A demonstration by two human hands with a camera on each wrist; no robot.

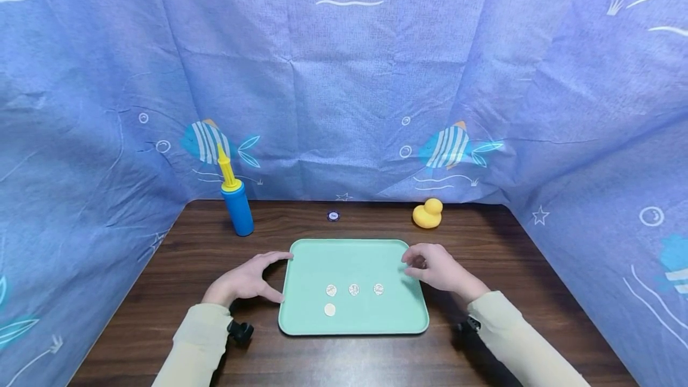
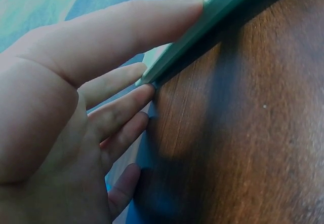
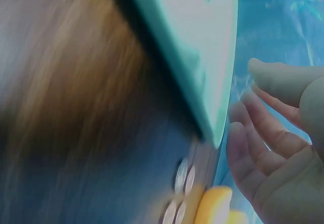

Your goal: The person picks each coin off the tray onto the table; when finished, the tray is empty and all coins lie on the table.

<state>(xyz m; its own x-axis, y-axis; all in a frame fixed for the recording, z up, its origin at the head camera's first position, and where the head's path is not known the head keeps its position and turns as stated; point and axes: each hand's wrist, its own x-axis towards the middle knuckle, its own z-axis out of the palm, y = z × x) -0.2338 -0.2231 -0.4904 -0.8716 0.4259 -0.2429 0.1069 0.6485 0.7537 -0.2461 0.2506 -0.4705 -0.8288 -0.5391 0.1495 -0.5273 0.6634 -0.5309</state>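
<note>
A pale green tray (image 1: 349, 327) lies on the table. On it, three patterned whitish discs (image 1: 353, 289) form a row, with a plain cream disc (image 1: 329, 310) below the left one. My left hand (image 1: 249, 278) is at the tray's left edge, fingers extended; in the left wrist view the thumb (image 2: 136, 26) touches the rim. By the tray's upper right edge is my right hand (image 1: 438, 266), its fingers loosely bent, holding nothing visible. The right wrist view shows those fingers (image 3: 271, 127) apart from the tray rim (image 3: 215, 127).
A blue and yellow hand pump (image 1: 238, 211) stands at the back left. A dark blue and white chip (image 1: 333, 216) and a yellow rubber duck (image 1: 428, 214) are behind the tray. Several round discs (image 3: 180, 176) lie near the duck, mostly hidden by my right hand in the head view.
</note>
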